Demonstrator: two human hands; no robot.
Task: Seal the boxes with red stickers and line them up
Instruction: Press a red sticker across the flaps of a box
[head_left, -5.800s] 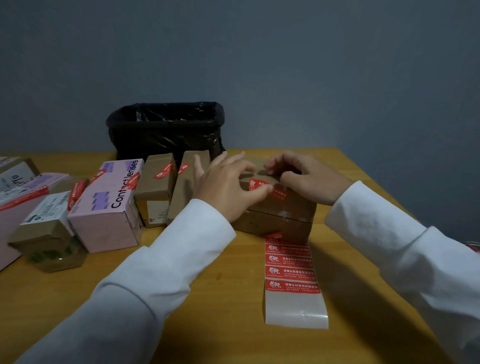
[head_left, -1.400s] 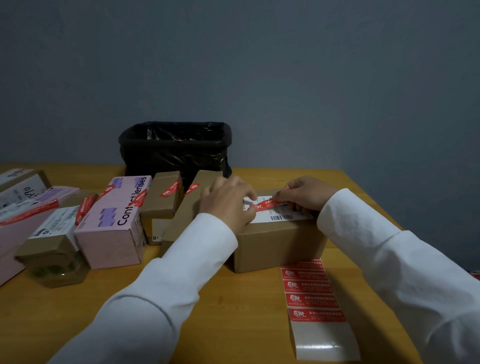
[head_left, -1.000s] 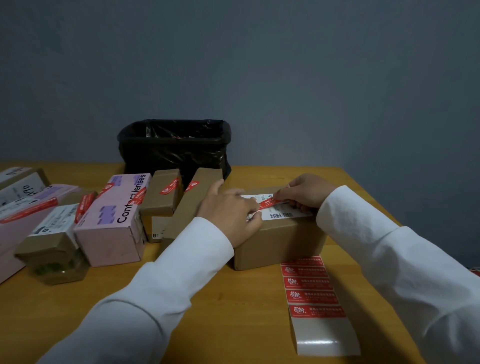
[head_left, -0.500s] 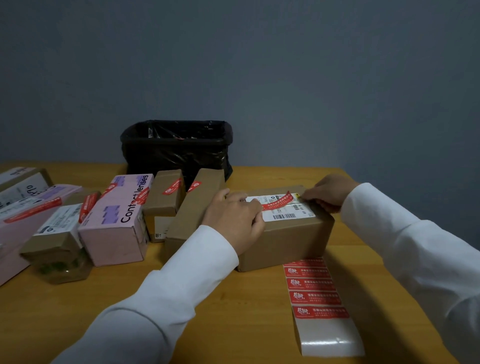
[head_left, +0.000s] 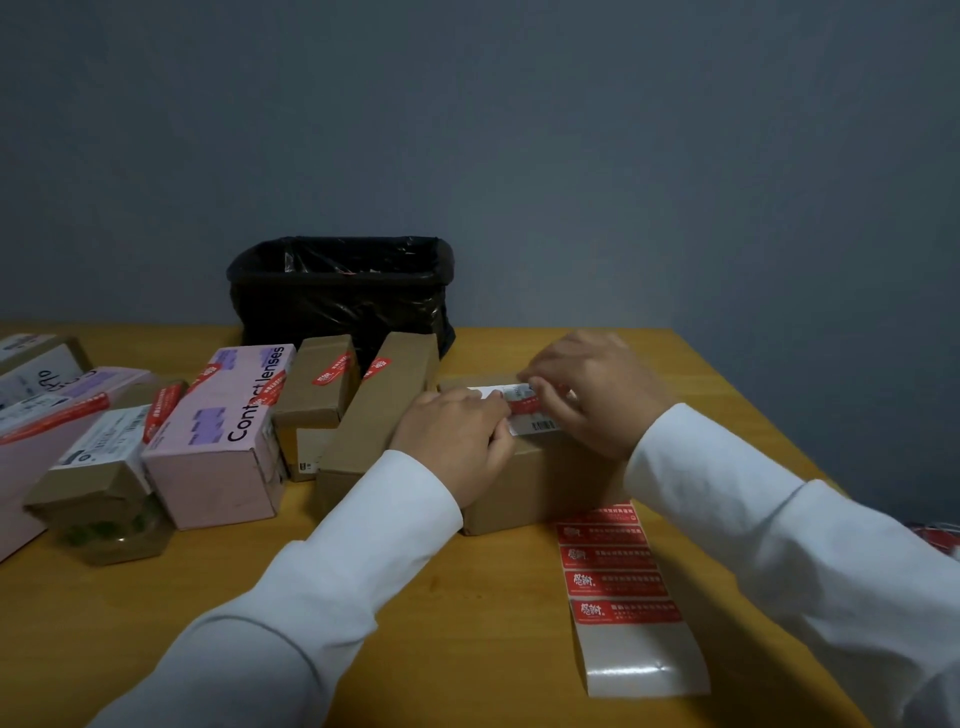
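A brown cardboard box (head_left: 540, 483) with a white shipping label stands at the right end of the row. A red sticker (head_left: 522, 407) lies across the label on its top. My left hand (head_left: 452, 434) is curled over the box's near left corner and holds it steady. My right hand (head_left: 587, 389), blurred by motion, lies over the top with its fingers on the sticker's right part. A backing strip with several red stickers (head_left: 618, 577) lies on the table just in front of the box.
Left of the box stand a long brown box (head_left: 374, 415), a small brown box (head_left: 319, 384) and a pink box (head_left: 223, 431), each with a red sticker, then more boxes (head_left: 98, 462). A black lined bin (head_left: 340, 291) stands behind. The table's right edge (head_left: 753, 415) is close.
The red sticker went from held above the label to lying on it. My right hand drew off to the box's right edge, then came back over the sticker. My left hand stayed on the box.
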